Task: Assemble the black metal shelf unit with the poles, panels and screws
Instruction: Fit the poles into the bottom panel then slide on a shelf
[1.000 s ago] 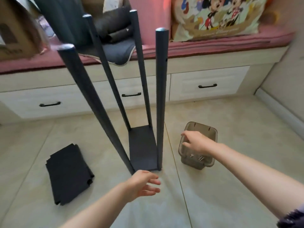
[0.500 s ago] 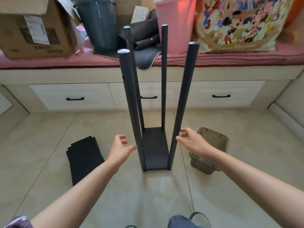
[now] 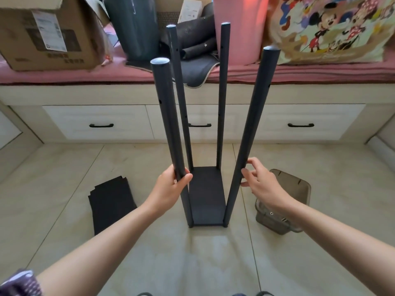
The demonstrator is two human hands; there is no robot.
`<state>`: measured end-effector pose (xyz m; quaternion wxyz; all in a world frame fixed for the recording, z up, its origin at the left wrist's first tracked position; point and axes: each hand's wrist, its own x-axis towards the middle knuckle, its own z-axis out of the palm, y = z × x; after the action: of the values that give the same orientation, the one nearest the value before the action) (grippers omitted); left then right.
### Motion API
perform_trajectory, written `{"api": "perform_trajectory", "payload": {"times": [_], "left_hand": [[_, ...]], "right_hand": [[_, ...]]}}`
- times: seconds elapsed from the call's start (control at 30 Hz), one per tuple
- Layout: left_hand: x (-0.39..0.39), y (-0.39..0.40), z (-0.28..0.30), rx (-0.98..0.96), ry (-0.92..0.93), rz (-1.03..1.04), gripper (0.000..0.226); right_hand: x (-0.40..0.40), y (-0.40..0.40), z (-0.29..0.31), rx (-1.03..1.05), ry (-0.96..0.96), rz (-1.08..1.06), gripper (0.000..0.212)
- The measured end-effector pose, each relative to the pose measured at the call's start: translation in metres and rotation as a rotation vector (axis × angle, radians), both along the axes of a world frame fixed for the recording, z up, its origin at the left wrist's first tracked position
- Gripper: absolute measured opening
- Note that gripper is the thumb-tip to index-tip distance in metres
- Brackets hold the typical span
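Observation:
The black shelf frame stands upright on the tiled floor: several dark poles rise from a black bottom panel (image 3: pixel 206 195). My left hand (image 3: pixel 171 188) grips the near left pole (image 3: pixel 166 116) low down, fingers wrapped round it. My right hand (image 3: pixel 259 182) is at the near right pole (image 3: pixel 254 124), fingers spread and curving toward it, fingertips at its side. A stack of black panels (image 3: pixel 111 201) lies flat on the floor to the left. A clear brownish plastic box (image 3: pixel 297 189) holding small screws sits on the floor at the right, behind my right wrist.
A low bench with white drawers (image 3: pixel 100 122) and a pink cushion runs across the back. On it stand a cardboard box (image 3: pixel 47 33), a grey bin (image 3: pixel 134 24), a pink bin (image 3: pixel 239 24) and a cartoon-print bag (image 3: pixel 329 28).
My right hand left the screw box and came to the near right pole. My left hand rose from the floor and closed round the near left pole. The view has drawn back.

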<state>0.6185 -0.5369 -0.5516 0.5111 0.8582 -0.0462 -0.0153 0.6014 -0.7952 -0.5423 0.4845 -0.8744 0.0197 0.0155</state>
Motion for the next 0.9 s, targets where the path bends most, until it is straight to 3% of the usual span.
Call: {"api": "perform_trajectory", "payload": {"times": [0.27,0.47,0.7,0.9], "left_hand": [[-0.001,0.031,0.008,0.071,0.025,0.062,0.012],[0.013,0.057,0.006,0.275,0.056,0.133,0.023],[0.031,0.076,0.005,0.187,0.154,0.204,0.020],[0.036,0.060,0.014,0.182,0.215,0.151,0.061]], "right_hand": [[-0.004,0.016,0.011,-0.105,0.028,0.216,0.016],[-0.008,0.050,0.008,-0.144,0.004,0.337,0.017],[-0.009,0.079,0.004,-0.076,-0.020,0.384,0.007],[-0.006,0.086,0.006,-0.016,-0.006,0.368,0.005]]}}
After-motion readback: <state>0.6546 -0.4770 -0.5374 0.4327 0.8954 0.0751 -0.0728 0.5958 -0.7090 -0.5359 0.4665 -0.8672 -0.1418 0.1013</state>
